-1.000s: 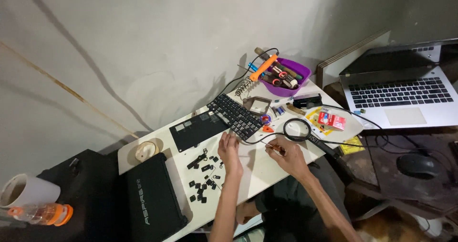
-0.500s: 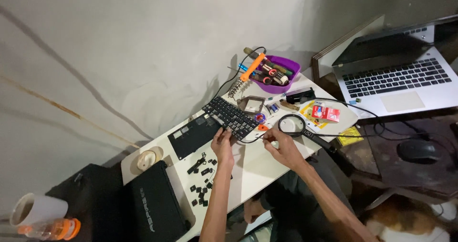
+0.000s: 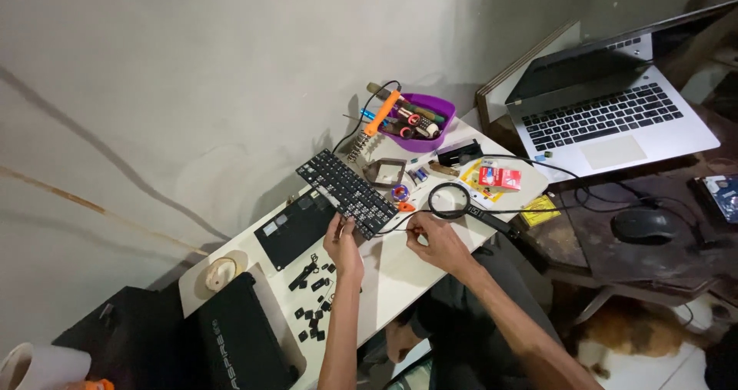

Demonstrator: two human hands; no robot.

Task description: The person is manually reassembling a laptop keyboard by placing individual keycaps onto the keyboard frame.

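Observation:
My left hand (image 3: 344, 244) grips the near edge of a black laptop keyboard (image 3: 347, 191) that lies slanted on a white table (image 3: 400, 275). My right hand (image 3: 433, 240) is beside it, fingers pinched at a thin black cable (image 3: 400, 222) near the keyboard's lower end. A flat black keyboard backing panel (image 3: 296, 227) lies left of the keyboard. Several loose black keycaps (image 3: 314, 317) are scattered below my left hand. A magnifying glass (image 3: 453, 202) lies just above my right hand.
A purple bowl (image 3: 419, 118) holds tools, with an orange-handled soldering iron (image 3: 382, 113) beside it. An open silver laptop (image 3: 607, 105) sits at right, a black mouse (image 3: 642, 225) below it. A closed black laptop (image 3: 238, 344), a tape roll (image 3: 221, 271), a red box (image 3: 500, 177).
The view has shifted so the table sits slightly lower and more central. Both hands have stayed at the keyboard's near end, the right one now closer to the cable.

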